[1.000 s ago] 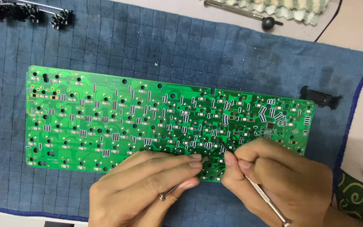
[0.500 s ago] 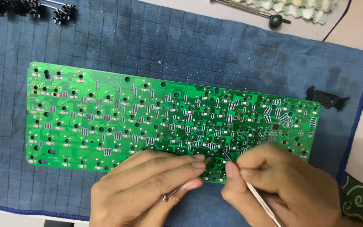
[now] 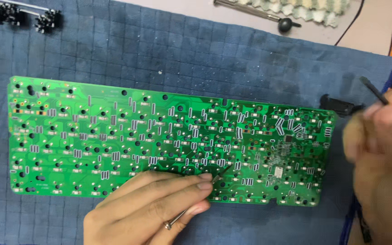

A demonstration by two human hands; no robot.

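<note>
A long green circuit board (image 3: 114,136) lies flat on a dark blue quilted mat (image 3: 182,54). My left hand (image 3: 155,204) rests on the board's lower edge and pinches thin metal tweezers (image 3: 218,174), whose tip touches the board near its lower middle. My right hand (image 3: 379,149) is blurred at the right edge, off the board, and grips a thin dark rod-like tool (image 3: 374,90) that points up and to the left.
A small black part (image 3: 339,105) lies by the board's upper right corner. A screwdriver with a black knob (image 3: 273,18) and ridged pale foam (image 3: 314,9) sit at the top. Black parts (image 3: 19,16) lie at the top left.
My right hand has lifted its tool off the board's lower edge and swung away to the right. My left hand stays put with the tweezers on the board.
</note>
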